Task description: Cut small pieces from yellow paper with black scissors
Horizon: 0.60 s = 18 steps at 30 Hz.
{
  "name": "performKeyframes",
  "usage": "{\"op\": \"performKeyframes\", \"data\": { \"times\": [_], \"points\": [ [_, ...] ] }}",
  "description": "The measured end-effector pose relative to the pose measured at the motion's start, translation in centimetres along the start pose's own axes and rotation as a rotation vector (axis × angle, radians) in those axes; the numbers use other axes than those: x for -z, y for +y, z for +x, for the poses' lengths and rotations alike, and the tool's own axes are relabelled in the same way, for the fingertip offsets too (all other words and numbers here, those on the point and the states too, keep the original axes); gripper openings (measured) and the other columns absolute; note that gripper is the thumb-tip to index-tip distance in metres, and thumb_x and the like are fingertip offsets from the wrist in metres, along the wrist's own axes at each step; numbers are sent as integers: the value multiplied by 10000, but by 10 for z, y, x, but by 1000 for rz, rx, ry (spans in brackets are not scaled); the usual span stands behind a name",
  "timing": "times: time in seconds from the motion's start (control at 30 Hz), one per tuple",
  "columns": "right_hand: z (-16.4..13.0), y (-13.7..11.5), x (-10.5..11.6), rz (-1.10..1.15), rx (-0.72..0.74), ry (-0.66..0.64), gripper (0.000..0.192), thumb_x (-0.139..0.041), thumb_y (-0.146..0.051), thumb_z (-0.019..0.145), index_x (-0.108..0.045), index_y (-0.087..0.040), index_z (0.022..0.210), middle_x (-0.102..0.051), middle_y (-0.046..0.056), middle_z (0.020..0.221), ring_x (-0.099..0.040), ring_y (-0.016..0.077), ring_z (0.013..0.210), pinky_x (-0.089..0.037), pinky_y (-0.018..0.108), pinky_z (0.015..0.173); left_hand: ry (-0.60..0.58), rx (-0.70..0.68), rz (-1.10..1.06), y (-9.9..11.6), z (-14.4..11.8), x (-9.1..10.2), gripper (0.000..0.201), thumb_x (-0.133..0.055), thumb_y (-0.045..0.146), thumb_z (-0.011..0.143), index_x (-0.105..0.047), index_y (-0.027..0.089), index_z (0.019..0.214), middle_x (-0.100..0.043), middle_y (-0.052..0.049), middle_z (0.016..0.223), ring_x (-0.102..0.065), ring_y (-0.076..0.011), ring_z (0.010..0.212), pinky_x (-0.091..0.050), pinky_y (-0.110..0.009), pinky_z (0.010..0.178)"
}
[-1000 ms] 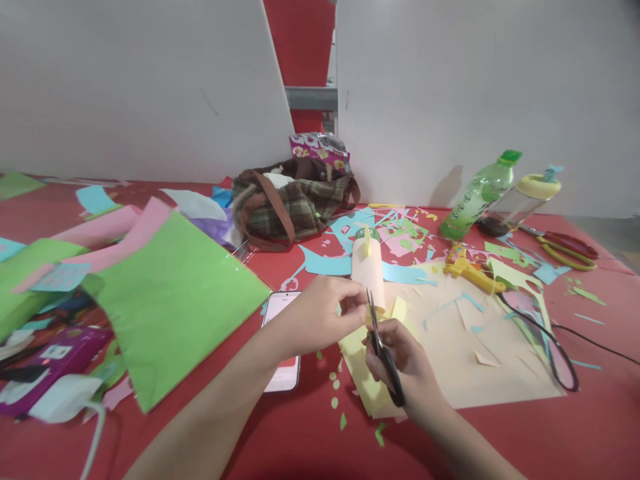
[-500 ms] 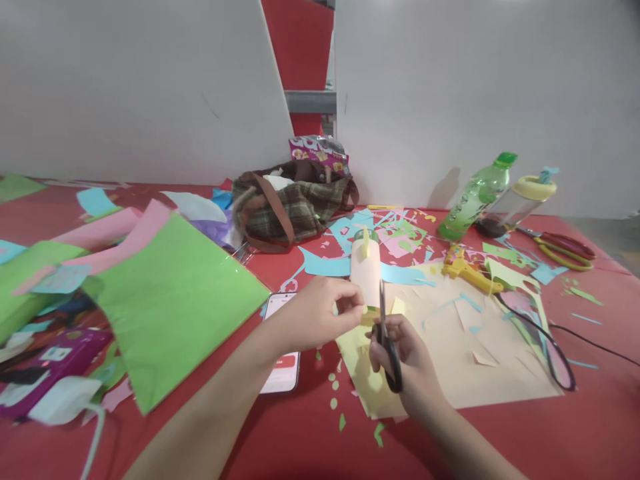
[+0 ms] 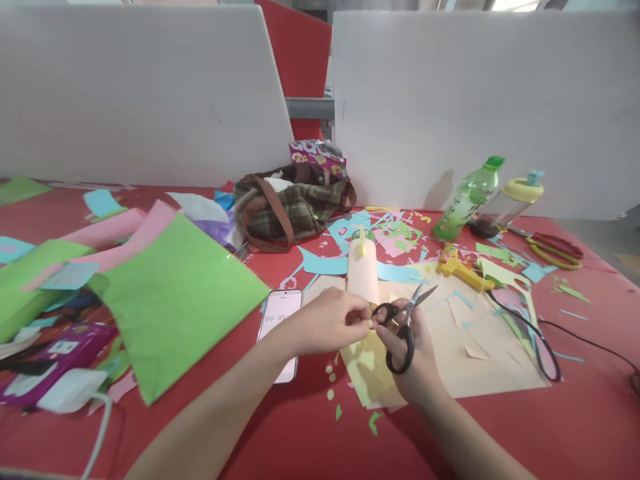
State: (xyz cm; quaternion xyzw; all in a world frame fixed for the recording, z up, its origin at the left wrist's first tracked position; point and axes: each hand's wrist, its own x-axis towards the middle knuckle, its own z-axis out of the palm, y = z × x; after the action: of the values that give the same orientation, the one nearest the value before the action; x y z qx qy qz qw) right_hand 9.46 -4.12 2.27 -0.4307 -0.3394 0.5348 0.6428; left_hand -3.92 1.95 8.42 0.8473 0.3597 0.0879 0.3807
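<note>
My left hand is closed in a pinch, with a small pale yellow paper piece at its fingertips. Right beside it, my right hand holds black-handled scissors. Their blades are spread and point up to the right, away from the left hand. The right thumb and finger come close to the same paper piece; whether they grip it I cannot tell. Just beyond the hands lies a pale pink paper-wrapped tube with a yellow piece sticking up near its green far end. Beneath the hands is yellow paper.
A phone lies left of my hands, near green paper. Cream paper with scraps and a yellow glue gun are to the right. Behind stand a plaid bag, a green bottle, a clear jar and red-yellow-handled scissors.
The scissors have swung from pointing upward with blades together to pointing right with blades spread. My right fingertips have come up to the left hand's. The view has shifted slightly.
</note>
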Motion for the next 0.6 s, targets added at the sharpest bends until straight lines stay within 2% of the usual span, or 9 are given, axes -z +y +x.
{"op": "performKeyframes", "data": {
  "times": [0.17,0.3,0.43,0.53,0.6],
  "points": [
    [0,-3,-1,-31,-3,-19,321,-634,-132,626,-430,-252,843,-513,-45,703,-498,113,612,-385,230,550,12,-2,13,1,-2,-9,166,-388,215,711,-459,156,573,-437,34,535,-362,-81,503,-259,-187,461],
    [0,-4,-1,-63,-8,-26,299,-634,-134,614,-431,-244,804,-503,-52,680,-499,107,595,-394,229,556,5,7,-52,-4,-5,-14,153,-386,193,718,-502,166,624,-455,41,544,-381,-81,500,-283,-186,468],
    [0,-2,-1,-86,-7,-26,288,-624,-134,616,-431,-244,799,-498,-54,673,-505,108,598,-400,229,555,113,52,-192,-11,-11,-25,170,-378,159,735,-546,180,723,-549,23,668,-481,-101,601,-360,-194,546],
    [1,-1,0,-121,-10,-27,291,-613,-123,617,-432,-247,808,-490,-56,665,-507,110,590,-401,224,534,274,75,-326,-14,-14,-37,196,-378,219,783,-568,176,807,-592,-10,787,-534,-120,702,-403,-211,627],
    [2,-1,0,-151,-7,-24,292,-603,-110,618,-432,-249,809,-482,-58,665,-503,106,579,-404,221,529,300,75,-431,-15,-15,-46,201,-411,271,787,-576,164,831,-604,-29,811,-554,-131,728,-424,-221,655]
  ]
}}
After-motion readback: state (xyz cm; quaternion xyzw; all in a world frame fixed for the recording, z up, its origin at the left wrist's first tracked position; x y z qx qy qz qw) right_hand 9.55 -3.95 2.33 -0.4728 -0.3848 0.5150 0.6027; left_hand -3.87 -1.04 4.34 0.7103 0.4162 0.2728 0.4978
